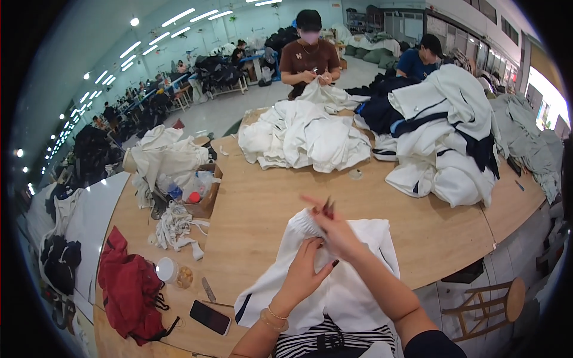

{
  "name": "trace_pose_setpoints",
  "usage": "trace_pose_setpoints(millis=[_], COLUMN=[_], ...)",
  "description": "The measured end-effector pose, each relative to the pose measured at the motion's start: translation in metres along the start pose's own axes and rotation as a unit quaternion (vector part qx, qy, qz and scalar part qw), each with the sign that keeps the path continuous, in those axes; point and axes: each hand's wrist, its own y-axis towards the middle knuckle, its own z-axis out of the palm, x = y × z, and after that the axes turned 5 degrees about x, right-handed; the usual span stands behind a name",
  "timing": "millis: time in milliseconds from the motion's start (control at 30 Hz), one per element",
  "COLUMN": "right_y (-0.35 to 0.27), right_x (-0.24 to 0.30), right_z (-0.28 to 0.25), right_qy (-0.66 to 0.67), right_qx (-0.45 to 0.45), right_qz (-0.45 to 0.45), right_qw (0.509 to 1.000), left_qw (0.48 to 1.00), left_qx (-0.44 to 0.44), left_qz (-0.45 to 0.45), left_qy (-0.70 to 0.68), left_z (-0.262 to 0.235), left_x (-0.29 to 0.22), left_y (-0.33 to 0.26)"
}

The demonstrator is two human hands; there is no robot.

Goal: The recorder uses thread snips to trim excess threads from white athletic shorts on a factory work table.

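A white garment (355, 298) with a gathered elastic edge and a dark blue patch lies across the near table edge and over my lap. My left hand (303, 268) grips its cloth just below the elastic edge, thumb stretched to the right. Above it, my right hand (337, 232) is smeared by motion, one finger pointing out to the left. From its fist stick the short dark blades of what look like thread snips (328, 206); the rest of that tool is hidden in the palm.
White garments (307, 134) are heaped across the table (262, 197), with a white and navy pile (453, 131) at right. Left lie a box of bottles (206, 203), cloth strips (176, 227), a tub (173, 271), phone (210, 317), blade (208, 289) and red bag (128, 292). Two people work opposite.
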Motion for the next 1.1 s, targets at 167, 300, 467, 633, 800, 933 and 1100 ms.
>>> trace_pose_setpoints(millis=[167, 300, 467, 633, 800, 933, 1100], right_y=[-0.017, -0.039, -0.063, -0.106, -0.149, -0.177, -0.173], right_x=[0.132, 0.205, 0.267, 0.304, 0.306, 0.292, 0.182], right_z=[0.018, 0.06, 0.082, 0.021, -0.051, -0.134, -0.089], right_qy=[-0.061, -0.149, -0.252, -0.217, -0.246, -0.167, -0.247], right_qx=[0.113, 0.216, 0.246, 0.241, 0.308, 0.461, -0.165], right_qz=[-0.028, -0.006, -0.211, -0.389, -0.344, -0.237, -0.207], right_qw=[0.991, 0.965, 0.912, 0.862, 0.852, 0.839, 0.932], left_qw=[0.975, 0.94, 0.849, 0.755, 0.844, 0.892, 0.934], left_qx=[-0.003, -0.005, 0.36, 0.544, 0.503, 0.278, 0.149], left_qz=[0.026, 0.073, 0.071, 0.146, 0.08, 0.213, 0.049], left_qy=[-0.222, -0.332, -0.38, -0.335, -0.168, -0.286, -0.321], left_z=[-0.081, -0.125, -0.083, -0.059, -0.093, -0.188, -0.198], left_x=[-0.039, -0.053, -0.071, -0.056, -0.037, -0.038, -0.036], left_y=[0.016, 0.06, 0.074, 0.054, 0.007, -0.019, -0.02])
